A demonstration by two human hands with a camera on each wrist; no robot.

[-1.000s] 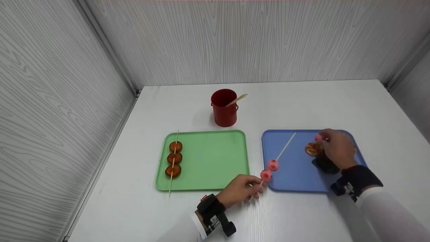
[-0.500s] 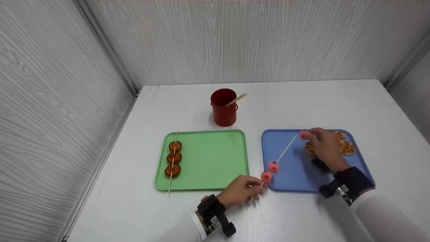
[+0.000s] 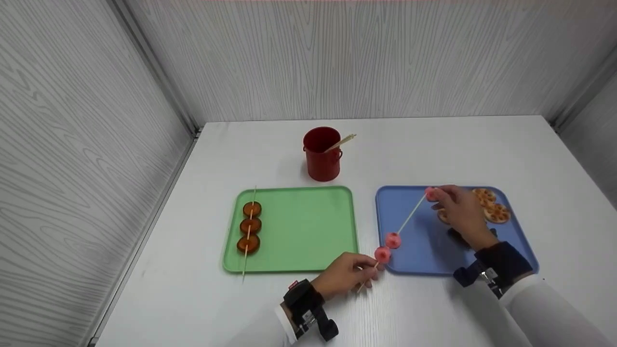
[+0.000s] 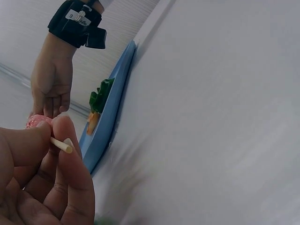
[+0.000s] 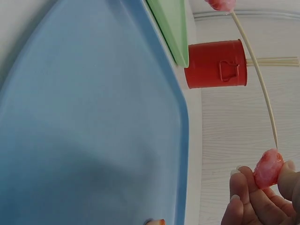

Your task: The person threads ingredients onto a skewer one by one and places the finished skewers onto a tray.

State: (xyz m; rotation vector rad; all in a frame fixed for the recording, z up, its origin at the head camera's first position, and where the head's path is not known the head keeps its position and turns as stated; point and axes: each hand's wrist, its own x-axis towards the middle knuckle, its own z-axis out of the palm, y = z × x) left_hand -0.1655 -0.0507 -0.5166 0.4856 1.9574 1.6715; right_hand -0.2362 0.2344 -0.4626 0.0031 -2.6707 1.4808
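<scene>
My left hand (image 3: 348, 275) pinches the lower end of a thin wooden skewer (image 3: 410, 215), which slants up over the blue tray's left side. Two pink balls (image 3: 393, 240) are threaded low on it, just above the fingers. My right hand (image 3: 462, 212) pinches a third pink ball (image 5: 269, 168) between thumb and fingers. In the right wrist view the skewer's tip meets that ball; how deep it goes in cannot be told. Flat brown-topped slices (image 3: 497, 212) and a dark green piece (image 4: 101, 95) lie on the blue tray, partly hidden by my right hand.
The green tray (image 3: 308, 231) on the left bears a skewer with three brown round slices (image 3: 250, 226). Behind the trays stands a red bucket (image 3: 323, 166) with several skewers (image 3: 343, 140) leaning in it. A blue tray (image 3: 405, 270) lies at right. Wood-grain panels enclose the table.
My right hand has lifted the third pink ball from over the slices and carried it left to the skewer's tip. My left hand and its skewer have barely moved.
</scene>
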